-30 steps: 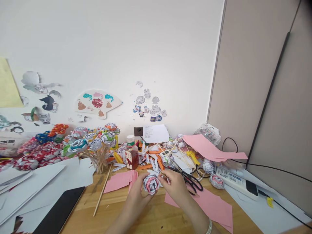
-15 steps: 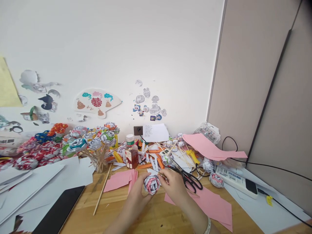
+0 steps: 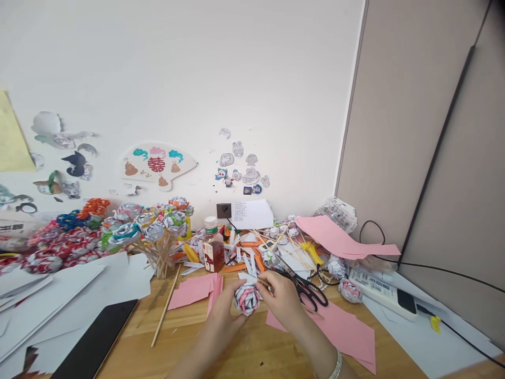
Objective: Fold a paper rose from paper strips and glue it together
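Observation:
A rolled paper rose [image 3: 247,299] of pink, white and grey strips sits between my two hands above the wooden desk [image 3: 252,352]. My left hand [image 3: 224,309] cups it from the left and below, fingers curled round it. My right hand [image 3: 281,299] pinches its right side with thumb and fingertips; a thin wooden stick pokes out near those fingers. Black-handled scissors [image 3: 305,288] lie just right of my right hand on pink paper [image 3: 339,329].
A small bottle of red liquid [image 3: 213,252] stands behind the hands amid paper scraps and sticks. A bunch of finished paper roses [image 3: 153,229] on sticks stands at left. White sheets [image 3: 59,300], a black tablet [image 3: 97,342], folded pink paper [image 3: 195,292] and a power strip [image 3: 381,292] lie around.
Both hands stay on the rose, which has turned slightly; the left thumb has shifted up over it. The view has barely drifted.

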{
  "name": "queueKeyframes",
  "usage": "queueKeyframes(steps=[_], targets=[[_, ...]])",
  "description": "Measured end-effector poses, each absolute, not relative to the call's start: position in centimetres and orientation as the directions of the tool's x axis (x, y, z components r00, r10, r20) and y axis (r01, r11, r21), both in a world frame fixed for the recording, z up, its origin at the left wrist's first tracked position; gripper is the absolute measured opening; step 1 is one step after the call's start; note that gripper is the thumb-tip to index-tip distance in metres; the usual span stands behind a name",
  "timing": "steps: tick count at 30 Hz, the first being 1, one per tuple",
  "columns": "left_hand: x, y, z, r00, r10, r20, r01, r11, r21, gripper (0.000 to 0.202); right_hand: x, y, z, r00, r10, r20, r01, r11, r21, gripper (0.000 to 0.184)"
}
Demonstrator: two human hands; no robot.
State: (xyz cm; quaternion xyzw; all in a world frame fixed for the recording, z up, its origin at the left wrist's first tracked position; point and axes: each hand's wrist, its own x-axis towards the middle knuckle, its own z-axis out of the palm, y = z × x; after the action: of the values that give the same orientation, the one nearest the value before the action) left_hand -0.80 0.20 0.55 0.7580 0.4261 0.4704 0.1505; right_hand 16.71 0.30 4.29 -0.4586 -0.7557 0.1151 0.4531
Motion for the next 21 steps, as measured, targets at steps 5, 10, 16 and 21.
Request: queueKeyframes(steps=[5,10,16,21], targets=[[-0.88,0.18,0.53,0.205,0.775,0.597,0.506,-0.606,0.613,0.043,16.65,0.25,4.27,-0.168,0.772,0.614,0.646,0.556,-0.522,0.014],[-0.81,0.02,0.69,0.217,0.783,0.583,0.508,-0.601,0.618,0.044,16.73,0.26,4.42,-0.196,0.762,0.618,0.657,0.57,-0.495,0.015],[-0.73,-0.13,0.62,0.235,0.766,0.598,0.496,-0.624,0.604,0.043,17.05,0.16,4.92,-0.221,0.798,0.561,0.609,0.562,-0.559,0.018],[-0.79,0.18,0.44,0.201,0.77,0.605,0.483,-0.615,0.623,0.043,17.27,0.21,4.84,-0.162,0.825,0.541,0.591,0.52,-0.617,0.009]])
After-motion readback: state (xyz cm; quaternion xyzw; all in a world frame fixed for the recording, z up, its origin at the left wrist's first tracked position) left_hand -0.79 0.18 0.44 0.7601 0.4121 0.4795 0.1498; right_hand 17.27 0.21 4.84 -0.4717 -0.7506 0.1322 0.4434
